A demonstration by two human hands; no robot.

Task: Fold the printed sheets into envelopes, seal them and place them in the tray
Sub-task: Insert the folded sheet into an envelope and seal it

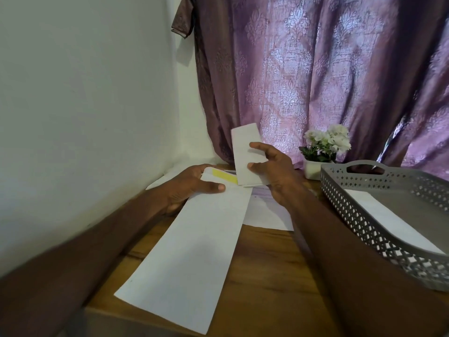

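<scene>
A long white envelope [194, 251] lies across the wooden table, its open end with a yellow strip [224, 176] at the far side. My left hand [194, 186] grips that open end, thumb on top. My right hand [272, 166] pinches a folded white sheet [245, 152] held upright, its lower edge at the envelope's mouth. A grey perforated tray [359, 210] stands at the right with one white envelope [388, 220] lying inside it.
More white sheets [269, 212] lie flat under my right hand. A small white pot of white flowers [325, 147] stands behind the tray. A purple curtain [315, 69] hangs at the back, and a white wall [85, 105] borders the table on the left.
</scene>
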